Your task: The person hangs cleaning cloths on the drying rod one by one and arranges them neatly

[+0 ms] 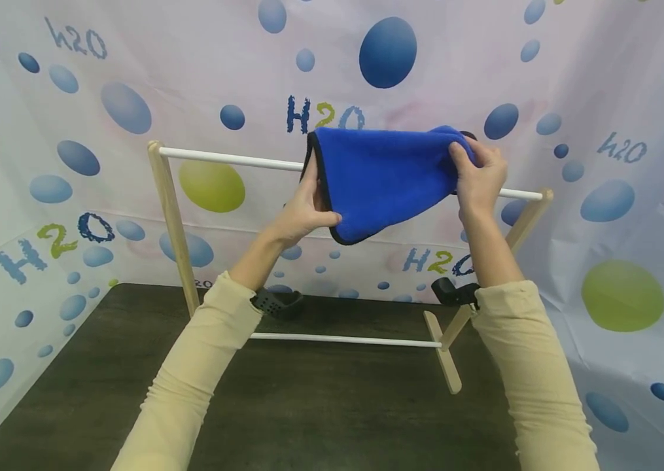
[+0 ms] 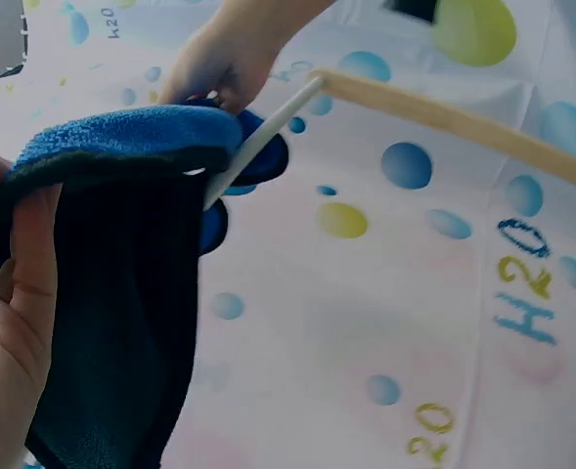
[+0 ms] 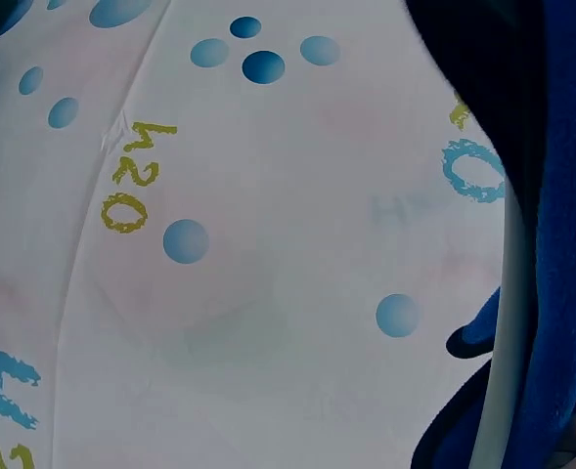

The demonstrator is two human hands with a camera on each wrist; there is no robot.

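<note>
A blue cloth (image 1: 390, 173) with black edging hangs over the upper white rod (image 1: 231, 159) of a wooden-ended rack. At the cloth's left edge, my left hand (image 1: 302, 210) pinches it, thumb in front and fingers tucked behind. My right hand (image 1: 481, 178) grips the upper right part of the cloth near the rod, thumb on the near side. The left wrist view shows the dark inner face of the cloth (image 2: 121, 293) beside the thumb. In the right wrist view, cloth (image 3: 569, 225) hangs on both sides of the rod (image 3: 501, 381).
Two wooden uprights, left (image 1: 171, 222) and right (image 1: 526, 222), bear the rod. A lower white rod (image 1: 343, 339) joins them above the dark table (image 1: 332, 405). Right behind stands a white curtain (image 1: 190, 52) with bubble prints.
</note>
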